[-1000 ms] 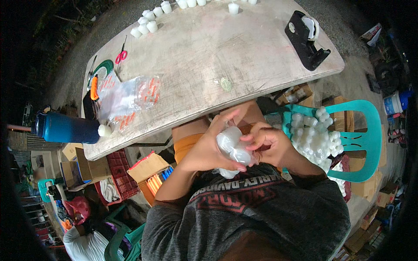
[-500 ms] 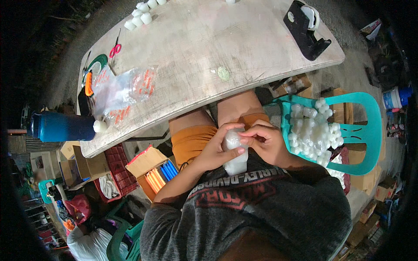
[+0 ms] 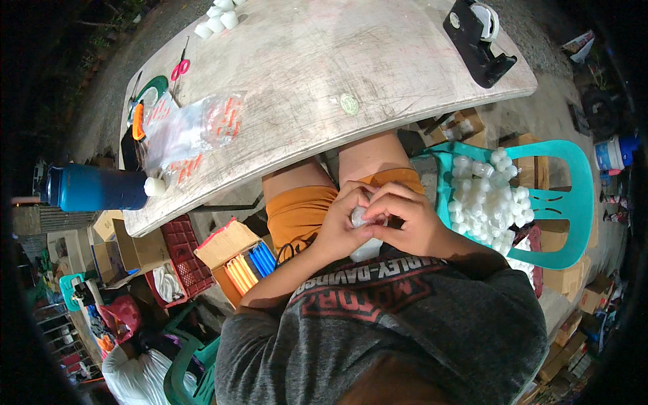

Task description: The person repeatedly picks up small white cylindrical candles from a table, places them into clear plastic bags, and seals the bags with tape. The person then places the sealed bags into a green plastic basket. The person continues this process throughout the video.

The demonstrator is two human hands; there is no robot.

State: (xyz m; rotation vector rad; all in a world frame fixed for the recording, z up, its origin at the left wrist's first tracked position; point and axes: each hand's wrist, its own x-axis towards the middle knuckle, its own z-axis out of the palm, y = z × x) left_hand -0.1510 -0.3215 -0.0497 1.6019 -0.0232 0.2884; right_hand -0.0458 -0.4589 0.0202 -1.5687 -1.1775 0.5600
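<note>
Above my lap I hold a plastic-wrapped pack of white candles (image 3: 366,250) upright against my shirt. My left hand (image 3: 343,226) is closed round its left side. My right hand (image 3: 406,219) pinches at the top of the wrap from the right, its fingertips close to those of the left. Fingers cover much of the pack, so the wrap's end is mostly hidden. To my right, a heap of similar wrapped white candles (image 3: 482,202) lies on a green plastic chair (image 3: 574,202).
Ahead is a worn white table (image 3: 290,81) with a tape dispenser (image 3: 478,50), pink-handled scissors (image 3: 180,69), clear plastic bags (image 3: 192,128), loose white candles (image 3: 214,24) and a blue bottle (image 3: 101,189). Left of my lap stands a box of orange and blue sticks (image 3: 233,260).
My hands have drawn together over the pack's top, and my right fingers now cover more of it. The pack sits slightly lower and shows less.
</note>
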